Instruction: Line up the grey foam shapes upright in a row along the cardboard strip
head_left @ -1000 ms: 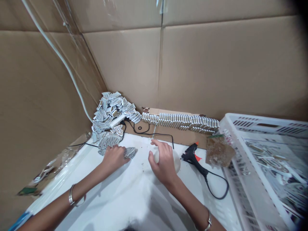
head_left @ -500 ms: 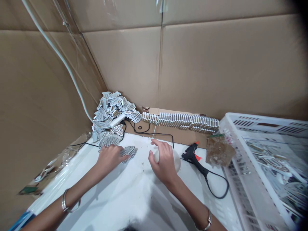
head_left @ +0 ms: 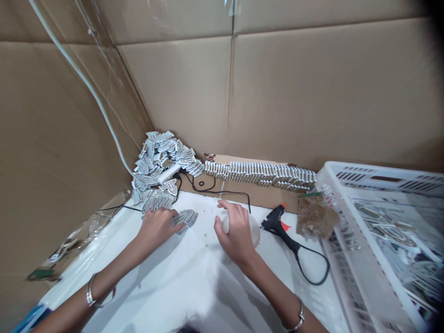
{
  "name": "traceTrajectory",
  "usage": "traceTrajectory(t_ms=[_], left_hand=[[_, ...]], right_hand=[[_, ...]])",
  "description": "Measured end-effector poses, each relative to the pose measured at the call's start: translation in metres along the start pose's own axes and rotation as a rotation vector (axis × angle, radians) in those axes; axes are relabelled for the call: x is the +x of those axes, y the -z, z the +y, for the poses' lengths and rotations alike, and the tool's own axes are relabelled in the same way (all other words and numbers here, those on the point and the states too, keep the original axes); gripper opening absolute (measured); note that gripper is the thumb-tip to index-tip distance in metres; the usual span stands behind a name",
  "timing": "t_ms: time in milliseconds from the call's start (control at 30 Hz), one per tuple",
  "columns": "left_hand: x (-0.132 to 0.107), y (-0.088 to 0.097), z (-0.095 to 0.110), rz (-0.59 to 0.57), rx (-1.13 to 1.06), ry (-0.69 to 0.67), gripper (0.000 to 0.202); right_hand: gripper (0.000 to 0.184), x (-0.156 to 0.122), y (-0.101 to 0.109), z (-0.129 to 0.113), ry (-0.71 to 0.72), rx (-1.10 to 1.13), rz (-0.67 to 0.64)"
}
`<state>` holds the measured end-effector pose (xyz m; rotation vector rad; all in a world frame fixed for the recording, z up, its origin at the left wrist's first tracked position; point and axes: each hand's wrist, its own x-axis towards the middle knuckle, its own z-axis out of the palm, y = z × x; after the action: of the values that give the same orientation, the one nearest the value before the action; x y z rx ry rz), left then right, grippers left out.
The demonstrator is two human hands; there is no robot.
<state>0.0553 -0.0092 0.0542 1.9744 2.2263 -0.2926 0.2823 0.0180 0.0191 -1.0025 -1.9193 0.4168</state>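
My left hand (head_left: pixel 157 227) lies on the white tabletop (head_left: pixel 183 273), its fingertips against a fanned row of grey-and-white cut-out pieces (head_left: pixel 185 221). Whether it grips them is hidden. Behind it rises a heaped pile of similar pieces (head_left: pixel 159 162). My right hand (head_left: pixel 237 230) curves over a pale, translucent rounded lump (head_left: pixel 254 234), which it covers in large part. A black glue gun (head_left: pixel 275 224) lies to the right of that lump, beyond reach of my fingers.
A white plastic crate (head_left: pixel 381 185) holding loose pieces stands at the right, and a brown crumbly slab (head_left: pixel 315 217) leans near its rim. A long row of upright pieces (head_left: pixel 260 173) lines a cardboard strip. Cardboard walls stand behind, with black cords and a white cable.
My left hand has drawn slightly left, while the fanned pieces have stayed nearly in place. My right hand and the lump have hardly moved.
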Motion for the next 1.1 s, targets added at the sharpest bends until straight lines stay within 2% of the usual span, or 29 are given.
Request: traceTrajectory(t_ms=[300,533,700,867,1100], left_hand=[[-0.005,-0.007,-0.003,0.010,0.012,0.017,0.040],[-0.004,-0.006,-0.003,0.012,0.016,0.011,0.040],[0.001,-0.011,-0.003,-0.042,0.004,0.003,0.043],[0.008,-0.023,0.003,-0.066,-0.035,0.034,0.058],[0.009,-0.029,0.015,-0.010,-0.007,0.054,0.048]], right_hand=[[0.033,0.001,-0.001,0.001,0.001,-0.009,-0.002],[0.032,0.001,0.001,0.000,-0.003,-0.016,0.000],[0.032,0.001,0.001,-0.001,-0.008,-0.014,-0.009],[0.033,0.002,0.001,-0.001,-0.008,-0.016,-0.008],[0.032,0.001,0.000,0.000,-0.008,-0.018,-0.009]])
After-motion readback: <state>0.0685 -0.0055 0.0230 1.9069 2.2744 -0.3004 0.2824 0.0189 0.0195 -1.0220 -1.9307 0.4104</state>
